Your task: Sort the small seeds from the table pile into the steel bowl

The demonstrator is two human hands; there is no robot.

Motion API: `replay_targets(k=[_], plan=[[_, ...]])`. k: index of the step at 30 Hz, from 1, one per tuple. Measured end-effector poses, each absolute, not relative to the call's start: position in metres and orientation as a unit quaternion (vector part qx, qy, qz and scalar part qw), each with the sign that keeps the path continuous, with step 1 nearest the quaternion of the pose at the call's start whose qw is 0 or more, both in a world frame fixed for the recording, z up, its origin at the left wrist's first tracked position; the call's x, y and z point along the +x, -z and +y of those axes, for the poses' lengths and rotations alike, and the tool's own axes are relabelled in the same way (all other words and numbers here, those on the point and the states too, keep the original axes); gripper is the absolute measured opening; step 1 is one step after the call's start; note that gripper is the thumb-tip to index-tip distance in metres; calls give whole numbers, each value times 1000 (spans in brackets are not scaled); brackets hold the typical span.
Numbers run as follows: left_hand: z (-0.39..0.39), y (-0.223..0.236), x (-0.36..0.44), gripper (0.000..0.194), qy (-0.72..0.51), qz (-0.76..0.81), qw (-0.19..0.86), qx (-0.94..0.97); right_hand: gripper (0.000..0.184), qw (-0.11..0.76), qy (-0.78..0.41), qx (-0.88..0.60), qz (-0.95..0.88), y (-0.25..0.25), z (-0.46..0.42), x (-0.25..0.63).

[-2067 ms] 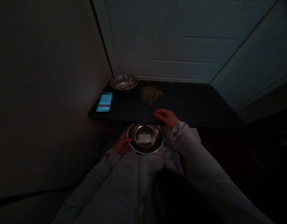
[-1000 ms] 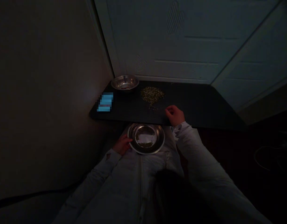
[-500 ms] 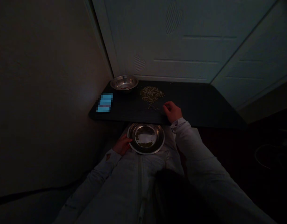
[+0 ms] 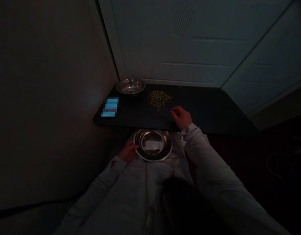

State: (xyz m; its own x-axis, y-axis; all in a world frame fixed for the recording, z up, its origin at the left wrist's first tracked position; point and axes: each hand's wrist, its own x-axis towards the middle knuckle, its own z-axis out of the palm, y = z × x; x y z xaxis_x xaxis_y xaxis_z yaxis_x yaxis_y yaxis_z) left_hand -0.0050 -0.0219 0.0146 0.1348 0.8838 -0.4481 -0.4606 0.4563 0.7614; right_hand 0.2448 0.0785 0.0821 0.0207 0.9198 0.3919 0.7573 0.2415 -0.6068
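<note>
My left hand point(image 4: 128, 151) grips the rim of a shiny metal bowl point(image 4: 168, 151) on my lap, thumb over the edge. Small greenish grains point(image 4: 152, 151) lie along the near and left side of its bottom. My right hand point(image 4: 181, 118) hovers at or just above the dark table, fingers curled and pressed together; whatever is in them, if anything, is too small to see. To its upper left a pile of mixed green and pale grains point(image 4: 160, 98) is heaped, and a few loose grains point(image 4: 160, 112) trail from it toward my fingertips.
A second metal bowl point(image 4: 130, 86) stands at the table's back left corner. In front of it lies a bright blue, pixelated phone-like rectangle point(image 4: 110, 107). The dark table point(image 4: 214, 111) backs onto a pale panel point(image 4: 201, 52) with heart patterns; a wall point(image 4: 54, 98) rises on the left.
The picture has darkened a little. Both hands and the bowl on my lap stay in almost the same place.
</note>
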Motion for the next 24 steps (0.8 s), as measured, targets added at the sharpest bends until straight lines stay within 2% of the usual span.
replay_targets(k=[11,24], plan=[[-22,-14,-4,44,-474,463,715,222,23,389,-123,-601,-688,-83,78,242],[-23,-10,-3,44,-481,451,716,231,24,415,-87,-571,-703,-75,87,234]])
